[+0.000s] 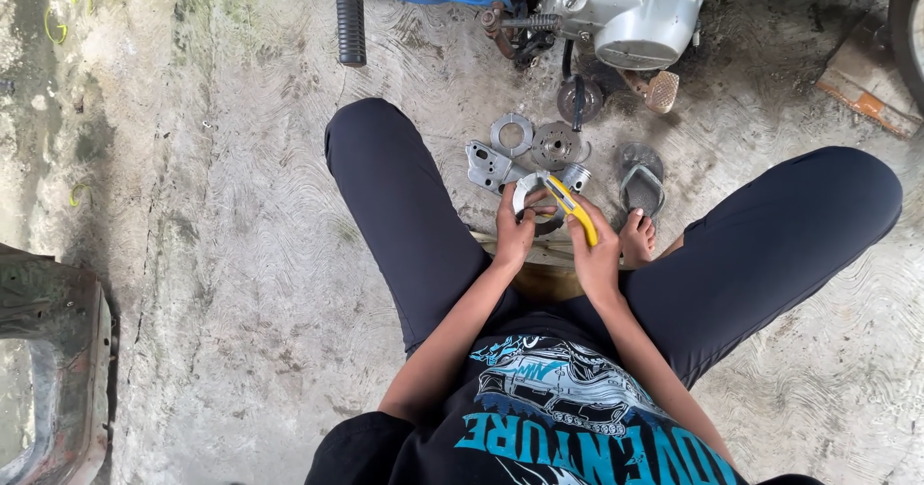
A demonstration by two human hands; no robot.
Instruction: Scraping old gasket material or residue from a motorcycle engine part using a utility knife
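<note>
Squatting over the concrete floor (pixel 241 254), the person had the left hand (pixel 515 230) gripping a grey ring (pixel 527 194), fingers curled round its rim. Right hand (pixel 592 254) was wrapped tight on a yellow knife (pixel 571 208), tip touching the ring. Just beyond the ring lay a metal bracket (pixel 488 165), a washer (pixel 511 135) and a disc (pixel 555 143), with the engine (pixel 630 9) further past those.

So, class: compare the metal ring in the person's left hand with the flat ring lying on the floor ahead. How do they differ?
The held ring is gripped off the floor by the left hand; the floor ring lies flat on the concrete. The held ring has the yellow utility knife from the right hand against it; the floor ring is untouched. The held ring looks paler. Both are round, with an open centre.
</note>
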